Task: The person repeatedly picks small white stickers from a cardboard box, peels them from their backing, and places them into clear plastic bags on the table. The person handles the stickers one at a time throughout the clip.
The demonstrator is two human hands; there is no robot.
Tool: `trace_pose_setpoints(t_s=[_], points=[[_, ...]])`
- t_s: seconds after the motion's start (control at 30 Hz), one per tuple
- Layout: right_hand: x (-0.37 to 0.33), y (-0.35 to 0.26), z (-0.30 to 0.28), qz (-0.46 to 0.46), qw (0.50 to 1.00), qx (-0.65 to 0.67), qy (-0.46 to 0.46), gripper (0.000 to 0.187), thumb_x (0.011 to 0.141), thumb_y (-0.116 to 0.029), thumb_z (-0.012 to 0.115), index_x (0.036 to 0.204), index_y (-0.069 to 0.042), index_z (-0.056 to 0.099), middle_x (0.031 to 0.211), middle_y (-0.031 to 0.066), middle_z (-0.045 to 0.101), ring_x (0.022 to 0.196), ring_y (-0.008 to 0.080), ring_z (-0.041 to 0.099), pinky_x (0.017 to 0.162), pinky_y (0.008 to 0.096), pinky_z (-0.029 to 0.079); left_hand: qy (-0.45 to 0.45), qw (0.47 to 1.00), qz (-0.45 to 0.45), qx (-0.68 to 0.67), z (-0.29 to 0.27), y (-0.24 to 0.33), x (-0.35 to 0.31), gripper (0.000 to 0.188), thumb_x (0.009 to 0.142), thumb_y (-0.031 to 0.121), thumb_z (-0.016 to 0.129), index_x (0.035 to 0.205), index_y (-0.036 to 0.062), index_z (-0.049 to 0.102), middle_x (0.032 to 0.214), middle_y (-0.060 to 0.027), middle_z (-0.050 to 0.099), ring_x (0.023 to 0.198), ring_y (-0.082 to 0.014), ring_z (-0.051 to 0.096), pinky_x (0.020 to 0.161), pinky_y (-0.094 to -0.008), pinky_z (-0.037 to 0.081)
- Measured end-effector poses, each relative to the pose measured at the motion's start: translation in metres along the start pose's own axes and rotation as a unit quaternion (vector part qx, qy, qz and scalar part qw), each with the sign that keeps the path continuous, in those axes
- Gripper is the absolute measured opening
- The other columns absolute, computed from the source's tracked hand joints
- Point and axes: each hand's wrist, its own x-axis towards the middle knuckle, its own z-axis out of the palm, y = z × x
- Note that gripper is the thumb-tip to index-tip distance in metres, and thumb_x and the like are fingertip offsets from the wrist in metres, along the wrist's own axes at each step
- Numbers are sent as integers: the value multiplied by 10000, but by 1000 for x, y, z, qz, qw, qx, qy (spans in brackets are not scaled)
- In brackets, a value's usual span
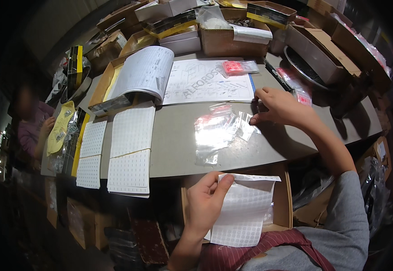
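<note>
Left hand (pixel 204 201) pinches white dotted sticker sheet (pixel 241 212) at top edge (thumb on front). Right hand (pixel 281 107), fingertips down, presses clear plastic zip bags (pixel 217 131); keep bag flat w/ even pressure.

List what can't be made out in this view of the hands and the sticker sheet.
Head view:
- Right hand: its fingers hide whatever they pinch beside the clear bags.
- Sticker sheet in left hand: dots too small to read.
- Cardboard box: contents covered by the sheet.
</note>
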Motion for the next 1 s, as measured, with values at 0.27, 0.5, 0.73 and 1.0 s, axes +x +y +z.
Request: trace_pose_setpoints(t_s=[0.27,0.5,0.73,1.0], points=[[-43,-6,7,-164,977,62,120,228,902,-83,692,1115,-5,683,1145,157,684,1057,365,655,916,420,544,1,1000,-6,-30,3,2,-6,228,1038,194,680,1074,-25,728,611,80,491,588,-4,344,524,-234,249],[-86,-46,-22,-115,976,181,31,233,926,-88,663,1145,-10,675,1134,164,668,1053,371,663,896,440,555,25,999,9,19,9,5,-10,190,1032,163,682,1048,-22,723,639,50,548,602,-9,404,526,-233,317],[-93,-88,-16,-166,897,395,-111,222,952,-145,679,1155,-59,659,1027,149,654,909,317,687,782,413,561,28,989,56,136,22,21,-18,219,1032,179,689,951,-25,698,673,51,539,651,-18,430,558,-219,358],[-96,-86,-6,-127,885,429,-127,207,923,-92,665,1128,-60,663,1013,141,647,867,304,674,749,400,552,-11,998,42,50,21,5,-19,261,1076,178,622,968,-51,683,769,42,554,732,-27,452,632,-214,379]])
